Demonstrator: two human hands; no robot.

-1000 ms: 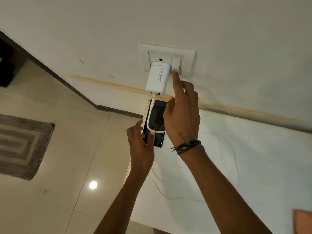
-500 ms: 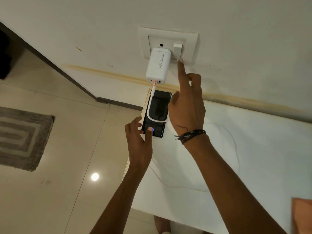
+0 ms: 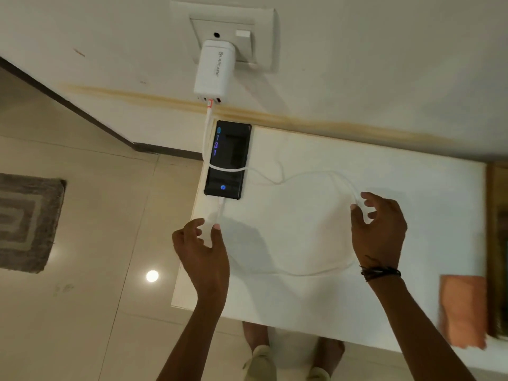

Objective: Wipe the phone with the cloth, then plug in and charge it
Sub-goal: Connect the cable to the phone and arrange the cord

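Note:
The black phone [image 3: 227, 160] lies flat on the far left corner of the white table [image 3: 316, 243], its screen lit with digits and a blue icon. A white charger [image 3: 214, 68] sits in the wall socket [image 3: 228, 31]. Its white cable [image 3: 302, 273] crosses the phone, loops over the table and runs into the phone's near end. My left hand [image 3: 203, 248] is just below the phone, thumb and forefinger around the cable there. My right hand [image 3: 380, 229] hovers mid-table, fingers spread, fingertips touching the cable loop. The orange cloth [image 3: 463, 312] lies at the table's right edge.
A switch [image 3: 243, 34] sits beside the charger on the socket plate. A grey rug [image 3: 27, 221] lies on the tiled floor to the left. A wooden piece [image 3: 497, 243] borders the table on the right. My feet [image 3: 261, 361] show under the table's near edge.
My right hand has dropped from the socket switch to the cable loop on the table. My left hand has drawn back from the phone's near end. The phone screen has lit up.

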